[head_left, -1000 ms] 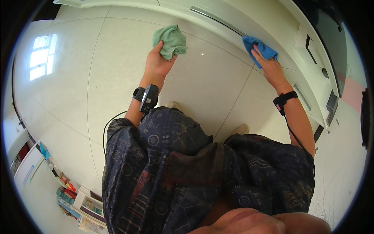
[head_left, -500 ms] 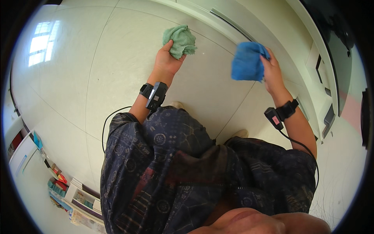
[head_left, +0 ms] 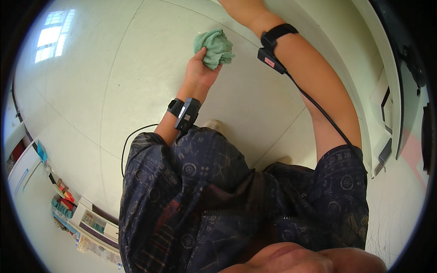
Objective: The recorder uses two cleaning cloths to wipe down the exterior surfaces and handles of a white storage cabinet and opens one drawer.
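A crumpled green cloth (head_left: pixel 214 49) is bunched in my left hand (head_left: pixel 202 70), with the thumb pressed over its near side. The hand holds it above the pale tiled floor. My right arm reaches far forward across the front of the white cabinet, and my right hand (head_left: pixel 239 8) runs out past the top edge. Its fingers are cut off there, and the blue cloth is out of sight. Each wrist wears a black strap with a small device: one device (head_left: pixel 187 114) on the left, another (head_left: pixel 271 60) on the right, both with cables.
The white cabinet (head_left: pixel 339 41) curves along the right side, with a dark glossy panel (head_left: pixel 396 54) above it. Pale tiles (head_left: pixel 150 86) cover the floor ahead. At the lower left stands a white shelf unit (head_left: pixel 98 218) with several small items. My light shoes (head_left: pixel 214 125) are below me.
My right arm has swung forward and leftward, carrying the hand and blue cloth from beside the cabinet out past the top edge. My left hand still holds the green cloth, almost unmoved.
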`<state>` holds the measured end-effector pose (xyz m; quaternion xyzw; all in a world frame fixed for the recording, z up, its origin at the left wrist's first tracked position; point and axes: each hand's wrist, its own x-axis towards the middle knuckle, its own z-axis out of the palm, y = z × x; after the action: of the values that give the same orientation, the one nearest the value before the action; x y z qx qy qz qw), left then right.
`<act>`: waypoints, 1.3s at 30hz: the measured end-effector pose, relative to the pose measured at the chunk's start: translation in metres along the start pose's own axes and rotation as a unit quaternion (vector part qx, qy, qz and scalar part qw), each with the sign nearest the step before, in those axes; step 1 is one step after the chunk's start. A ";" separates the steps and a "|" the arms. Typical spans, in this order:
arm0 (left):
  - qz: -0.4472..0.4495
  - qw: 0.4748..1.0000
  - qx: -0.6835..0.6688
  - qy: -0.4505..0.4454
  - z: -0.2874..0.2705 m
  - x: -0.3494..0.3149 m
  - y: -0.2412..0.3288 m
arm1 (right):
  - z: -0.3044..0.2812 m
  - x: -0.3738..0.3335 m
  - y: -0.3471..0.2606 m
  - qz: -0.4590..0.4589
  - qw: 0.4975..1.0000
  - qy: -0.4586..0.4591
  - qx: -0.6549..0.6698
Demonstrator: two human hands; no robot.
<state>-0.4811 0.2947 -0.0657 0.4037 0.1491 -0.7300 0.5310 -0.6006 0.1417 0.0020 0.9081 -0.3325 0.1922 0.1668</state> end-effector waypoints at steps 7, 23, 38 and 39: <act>0.006 1.000 0.007 -0.006 -0.003 0.001 0.004 | 0.012 -0.048 -0.006 -0.109 0.922 -0.307 -0.210; -0.007 0.999 0.037 -0.005 -0.001 -0.002 0.005 | -0.016 -0.167 0.008 -0.148 0.880 -0.357 -0.276; 0.007 0.997 0.063 -0.038 -0.007 0.001 0.003 | -0.066 -0.279 0.024 -0.054 0.899 -0.392 -0.190; 0.010 0.997 0.070 -0.039 -0.008 0.002 0.004 | -0.068 -0.285 0.025 -0.044 0.896 -0.406 -0.175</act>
<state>-0.4745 0.2970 -0.0708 0.4123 0.0731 -0.7486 0.5141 -0.8348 0.3067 -0.0656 0.8769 -0.3595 -0.2621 0.1819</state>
